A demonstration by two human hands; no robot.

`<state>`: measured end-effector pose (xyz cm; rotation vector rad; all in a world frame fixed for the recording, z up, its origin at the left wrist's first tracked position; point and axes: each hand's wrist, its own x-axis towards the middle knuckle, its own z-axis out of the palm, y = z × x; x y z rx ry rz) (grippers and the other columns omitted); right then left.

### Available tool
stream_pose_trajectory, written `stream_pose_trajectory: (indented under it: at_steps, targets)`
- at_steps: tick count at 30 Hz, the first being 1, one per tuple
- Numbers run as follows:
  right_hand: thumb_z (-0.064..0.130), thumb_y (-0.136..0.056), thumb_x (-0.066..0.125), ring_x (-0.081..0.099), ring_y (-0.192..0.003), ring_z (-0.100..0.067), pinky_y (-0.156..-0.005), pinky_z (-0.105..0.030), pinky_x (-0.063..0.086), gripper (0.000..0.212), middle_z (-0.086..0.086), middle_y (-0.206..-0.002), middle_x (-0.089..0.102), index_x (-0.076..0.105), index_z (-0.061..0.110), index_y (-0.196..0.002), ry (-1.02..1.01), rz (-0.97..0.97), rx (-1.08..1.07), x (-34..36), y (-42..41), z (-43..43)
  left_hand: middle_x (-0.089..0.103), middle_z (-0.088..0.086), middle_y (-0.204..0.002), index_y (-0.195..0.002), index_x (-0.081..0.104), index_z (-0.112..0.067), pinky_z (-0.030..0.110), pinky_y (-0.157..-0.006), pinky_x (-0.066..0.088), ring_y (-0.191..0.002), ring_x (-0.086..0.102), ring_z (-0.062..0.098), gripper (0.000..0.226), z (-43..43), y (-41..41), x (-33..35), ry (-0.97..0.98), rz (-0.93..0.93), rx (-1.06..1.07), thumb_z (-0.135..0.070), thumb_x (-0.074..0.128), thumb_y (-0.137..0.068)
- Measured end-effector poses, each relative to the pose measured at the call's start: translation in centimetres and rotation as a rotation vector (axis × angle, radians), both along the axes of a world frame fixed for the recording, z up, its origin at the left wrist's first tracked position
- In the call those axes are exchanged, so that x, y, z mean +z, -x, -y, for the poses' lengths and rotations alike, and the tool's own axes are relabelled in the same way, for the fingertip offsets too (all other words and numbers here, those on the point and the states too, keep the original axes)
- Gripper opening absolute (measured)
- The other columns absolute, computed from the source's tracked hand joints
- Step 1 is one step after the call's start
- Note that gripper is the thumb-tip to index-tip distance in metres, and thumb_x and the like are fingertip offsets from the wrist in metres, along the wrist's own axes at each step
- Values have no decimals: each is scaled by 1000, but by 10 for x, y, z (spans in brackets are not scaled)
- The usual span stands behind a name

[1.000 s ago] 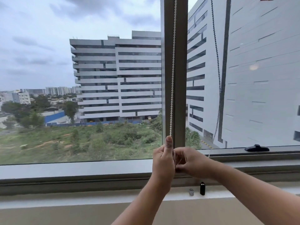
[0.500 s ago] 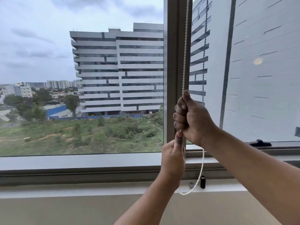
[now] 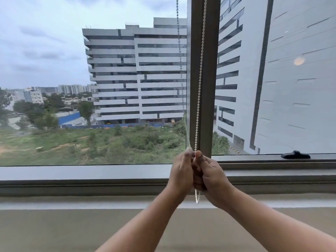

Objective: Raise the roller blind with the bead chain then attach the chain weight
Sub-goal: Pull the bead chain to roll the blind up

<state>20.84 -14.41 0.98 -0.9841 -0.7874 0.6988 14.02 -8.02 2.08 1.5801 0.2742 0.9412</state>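
Upper-storey room (office, likely): wide window [image 3: 54,171] overlooking tower blocks [image 3: 136,79].

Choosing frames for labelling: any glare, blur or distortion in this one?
Head view: soft overcast light, no hard shadows; a round orange glare spot on the right pane; the bead chain is sharp, faintly mirrored in the left pane; the left hand is blurred on top.

Bead chain [image 3: 200,79] was off-white, plain round beads; mullion [image 3: 209,88] behind it was dull grey-brown. Window handle [image 3: 295,155] was black, wall under the sill [image 3: 72,230] flat beige. Building outside [image 3: 138,79] was white with dark horizontal window bands, low shed [image 3: 70,118] beside it blue.
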Motion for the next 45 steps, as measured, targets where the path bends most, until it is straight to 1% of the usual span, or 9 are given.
stream_pose_trajectory:
  at_steps: [6,10,12,17,25,31,34,38,45]
  targets:
    - [55,-79,54,24,-28,-6,-35,-14,21,46,7,-41,31,44,23,-48,7,28,8,5,10,-2,65,9,-72,-79,60,-10,24,-48,42,-55,61,19,55,2,-8,92,-6,131,-110,-48,29,-105]
    - [57,-74,57,21,-30,-6,-36,-13,17,46,8,-43,26,38,19,-55,3,37,16,8,13,-2,36,4,-56,-60,38,-18,21,-38,20,-40,29,12,55,8,-10,116,14,173,-115,-52,29,-103]
    - [54,-76,56,21,-30,-5,-36,-13,17,44,9,-43,27,38,19,-55,-10,24,27,8,15,-1,26,5,-56,-59,30,-20,18,-36,15,-41,21,12,54,11,-10,115,28,190,-102,-50,30,-103]
    - [51,-78,55,21,-29,-5,-35,-12,17,43,8,-44,27,43,22,-48,-32,20,39,2,17,0,31,4,-47,-49,34,-19,13,-34,21,-28,25,10,62,10,-9,105,25,201,-147,-48,34,-103]
    - [53,-82,51,22,-32,-8,-36,-17,18,46,10,-40,31,44,23,-48,215,229,53,-39,1,12,35,-6,-38,-41,38,-24,12,-34,22,-27,26,7,64,9,-2,48,126,153,-200,-52,39,-98]
    - [50,-87,56,58,-53,-10,-52,-18,44,36,3,-57,61,62,21,-67,442,437,186,-14,-27,28,30,-4,-37,-38,36,-24,14,-35,21,-28,24,7,61,20,2,17,168,137,-177,-60,43,-87]
    - [38,-96,54,57,-62,-15,-66,-27,49,30,-1,-69,65,69,18,-78,359,436,127,27,-41,25,29,-6,-35,-40,36,-24,12,-34,23,-27,24,6,60,25,1,13,176,153,-191,-55,41,-91]
    - [45,-87,56,67,-74,-25,-73,-41,57,39,-16,-87,68,65,7,-93,213,284,129,90,-51,19,28,-7,-42,-48,37,-25,15,-33,18,-31,21,4,50,29,-3,14,199,191,-240,-52,43,-89]
    - [49,-96,44,69,-69,-18,-63,-29,51,41,-1,-72,65,61,15,-81,-39,7,440,131,-34,3,27,3,-44,-44,34,-25,19,-36,17,-32,24,11,58,25,-7,12,156,158,-150,-52,40,-95]
